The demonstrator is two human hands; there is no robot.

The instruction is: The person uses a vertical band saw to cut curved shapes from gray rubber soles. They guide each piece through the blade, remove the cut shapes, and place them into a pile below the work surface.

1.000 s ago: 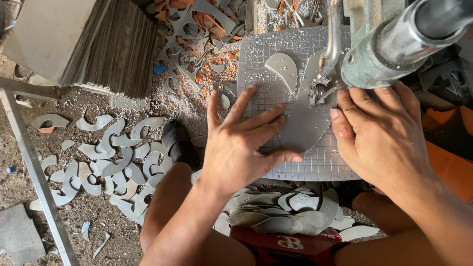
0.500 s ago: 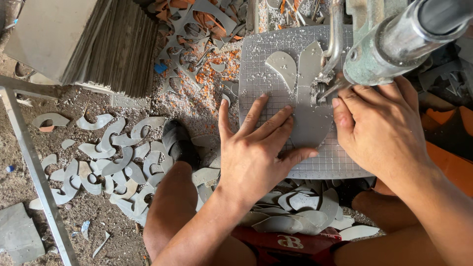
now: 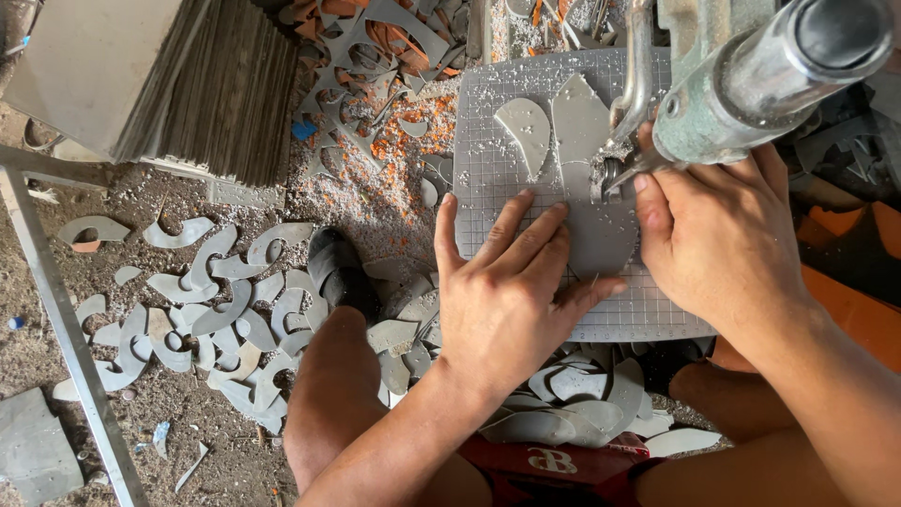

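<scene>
A flat grey sheet piece (image 3: 601, 235) lies on the gridded worktop (image 3: 657, 314) of a cutting machine, its upper edge right at the machine's cutting head (image 3: 610, 174). The left hand (image 3: 511, 291) lies flat on the piece's left part, fingers (image 3: 497, 230) spread wide and pressed down, thumb stretched along the lower edge. The right hand (image 3: 718, 239) rests on the piece's right side, fingers close together and pointing up towards the cutting head, partly hidden beneath the machine's green-grey metal arm (image 3: 751, 89); it grips nothing, only presses. Two cut grey shapes (image 3: 526, 131), one rounded and one more pointed, lie on the worktop just above the piece, with pale chips scattered around them.

Below the worktop's near edge, a heap of grey offcuts (image 3: 572, 404) sits between the person's bare knees. On the dirt floor to the left lie many curved grey offcuts (image 3: 216, 300), spread near a dark shoe (image 3: 338, 272). Orange and grey scraps (image 3: 375, 56) are piled further up, beside a tall stack of grey sheets (image 3: 197, 84). A metal frame bar (image 3: 56, 310) runs diagonally at the far left.
</scene>
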